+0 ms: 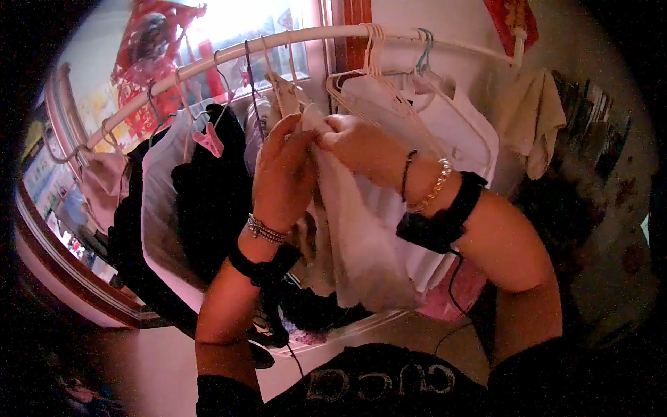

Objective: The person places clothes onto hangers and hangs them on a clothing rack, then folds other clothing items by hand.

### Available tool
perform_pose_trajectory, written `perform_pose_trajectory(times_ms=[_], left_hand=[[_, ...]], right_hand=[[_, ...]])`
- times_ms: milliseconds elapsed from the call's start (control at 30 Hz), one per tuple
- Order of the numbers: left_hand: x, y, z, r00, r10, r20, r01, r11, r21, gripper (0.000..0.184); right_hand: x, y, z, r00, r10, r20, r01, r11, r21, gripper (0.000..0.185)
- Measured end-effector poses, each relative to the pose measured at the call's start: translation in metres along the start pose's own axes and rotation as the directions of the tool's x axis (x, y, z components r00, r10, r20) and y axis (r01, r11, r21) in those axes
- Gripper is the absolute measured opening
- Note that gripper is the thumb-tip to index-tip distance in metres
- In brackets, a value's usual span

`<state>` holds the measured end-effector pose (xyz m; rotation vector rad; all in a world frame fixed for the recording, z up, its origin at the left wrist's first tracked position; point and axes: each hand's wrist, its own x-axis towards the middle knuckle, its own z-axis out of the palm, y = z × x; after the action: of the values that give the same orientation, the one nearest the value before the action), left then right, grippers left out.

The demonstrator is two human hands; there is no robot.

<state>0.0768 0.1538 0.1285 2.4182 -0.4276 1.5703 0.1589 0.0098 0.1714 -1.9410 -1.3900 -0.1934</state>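
My left hand [283,170] is raised just below the clothes rail, its fingers bent and pinching the top of a pale garment [365,240]. Close beside it, my right hand [358,142] is closed on the same garment's upper edge. The cloth hangs down from between both hands, and its exact kind does not show. My fingertips partly hide the gathered fabric there. Right behind my left hand, a beige garment [283,94] hangs from a hanger. Bracelets and black straps circle both my wrists.
A white curved rail [313,33] spans the view. Dark clothes [212,194] and a pink clip [208,140] hang left. Several pink hangers [374,52], teal hooks [424,43] and white tops [455,115] hang right. A beige cloth [531,121] hangs far right, and a window [243,35] lies behind.
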Motion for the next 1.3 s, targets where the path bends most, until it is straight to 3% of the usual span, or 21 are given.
perform_pose_trajectory(times_ms=[100, 167, 200, 267, 367, 400, 467, 500, 567, 600, 633, 667, 700, 767, 900, 967, 1000, 1067, 1133, 1267, 1300], left_hand=[[-0.001, -0.004, 0.008, 0.999, -0.028, -0.027, 0.026, 0.998, -0.06, 0.04], [-0.006, -0.011, 0.012, 0.989, -0.139, 0.039, 0.144, 0.931, -0.336, 0.038], [-0.007, -0.01, 0.011, 0.982, -0.176, 0.069, 0.189, 0.887, -0.422, 0.038], [-0.012, 0.002, 0.004, 0.999, -0.023, -0.048, 0.019, 0.996, -0.082, 0.033], [-0.024, 0.032, -0.015, 0.997, -0.03, -0.074, 0.029, 0.999, -0.016, 0.029], [-0.033, 0.04, -0.017, 0.998, -0.048, -0.048, 0.046, 0.998, -0.044, 0.029], [-0.061, 0.059, -0.02, 0.987, 0.031, -0.16, -0.036, 0.999, -0.027, 0.031], [-0.078, 0.067, -0.018, 0.99, 0.004, -0.14, -0.009, 0.999, -0.034, 0.031], [-0.112, 0.082, -0.009, 0.973, 0.035, 0.228, 0.013, 0.979, -0.204, 0.029], [-0.128, 0.09, -0.002, 0.936, 0.045, 0.348, 0.046, 0.968, -0.248, 0.029], [-0.146, 0.102, 0.013, 0.885, 0.137, 0.445, -0.068, 0.983, -0.168, 0.028], [-0.163, 0.113, 0.026, 0.809, 0.216, 0.547, -0.19, 0.976, -0.104, 0.027], [-0.171, 0.106, 0.033, 0.807, 0.194, 0.558, -0.172, 0.981, -0.093, 0.027], [-0.188, 0.113, 0.053, 0.746, -0.132, 0.652, -0.091, 0.95, 0.297, 0.03], [-0.231, 0.11, 0.063, 0.618, -0.302, 0.726, -0.072, 0.897, 0.435, 0.03], [-0.25, 0.121, 0.069, 0.528, -0.388, 0.755, 0.001, 0.89, 0.456, 0.038], [-0.26, 0.127, 0.083, 0.36, -0.498, 0.789, 0.203, 0.867, 0.454, 0.04], [-0.278, 0.137, 0.104, 0.165, -0.58, 0.798, 0.405, 0.777, 0.481, 0.043], [-0.291, 0.142, 0.121, 0.49, -0.416, 0.766, 0.558, 0.825, 0.092, 0.045], [-0.297, 0.114, 0.132, 0.453, -0.579, 0.678, 0.783, 0.621, 0.007, 0.063], [-0.297, 0.096, 0.128, 0.432, -0.685, 0.587, 0.782, 0.608, 0.134, 0.061]], right_hand=[[0.004, -0.014, 0.014, 1.0, 0.027, 0.011, -0.026, 0.997, -0.077, 0.018], [0.009, -0.008, 0.022, 0.992, 0.091, -0.084, -0.069, 0.97, 0.234, 0.022], [0.013, -0.006, 0.02, 0.986, 0.153, -0.061, -0.135, 0.963, 0.235, 0.026], [0.019, 0.001, 0.024, 0.985, 0.169, -0.03, -0.154, 0.947, 0.283, 0.027], [-0.022, -0.003, 0.014, 0.955, 0.268, 0.13, -0.298, 0.868, 0.397, 0.034], [-0.04, 0.006, 0.015, 0.992, 0.124, 0.023, -0.125, 0.936, 0.329, 0.039], [-0.088, 0.018, 0.022, 0.997, 0.074, -0.038, -0.056, 0.937, 0.345, 0.046], [-0.113, 0.022, 0.023, 0.985, 0.172, 0.002, -0.155, 0.884, 0.442, 0.049], [-0.167, 0.045, 0.027, 0.993, 0.098, 0.068, -0.115, 0.937, 0.33, 0.046], [-0.189, 0.061, 0.029, 0.962, 0.106, 0.251, -0.19, 0.922, 0.338, 0.045], [-0.211, 0.077, 0.03, 0.9, 0.105, 0.423, -0.262, 0.907, 0.331, 0.045], [-0.235, 0.092, 0.029, 0.816, 0.169, 0.553, -0.301, 0.941, 0.157, 0.044], [-0.245, 0.106, 0.032, 0.713, 0.245, 0.657, -0.302, 0.953, -0.028, 0.043], [-0.293, 0.14, 0.037, 0.666, 0.349, 0.66, -0.401, 0.913, -0.078, 0.045], [-0.328, 0.178, 0.022, 0.679, 0.336, 0.652, -0.415, 0.909, -0.036, 0.044], [-0.359, 0.204, 0.03, 0.69, 0.463, 0.556, -0.546, 0.838, -0.02, 0.043], [-0.374, 0.228, 0.039, 0.686, 0.448, 0.573, -0.537, 0.843, -0.017, 0.043], [-0.388, 0.257, 0.051, 0.581, 0.557, 0.594, -0.769, 0.615, 0.175, 0.04], [-0.388, 0.272, 0.059, 0.627, 0.506, 0.592, -0.683, 0.723, 0.105, 0.04], [-0.379, 0.254, 0.067, 0.733, 0.424, 0.532, -0.536, 0.842, 0.067, 0.042], [-0.378, 0.256, 0.072, 0.731, 0.416, 0.541, -0.531, 0.845, 0.067, 0.042]])
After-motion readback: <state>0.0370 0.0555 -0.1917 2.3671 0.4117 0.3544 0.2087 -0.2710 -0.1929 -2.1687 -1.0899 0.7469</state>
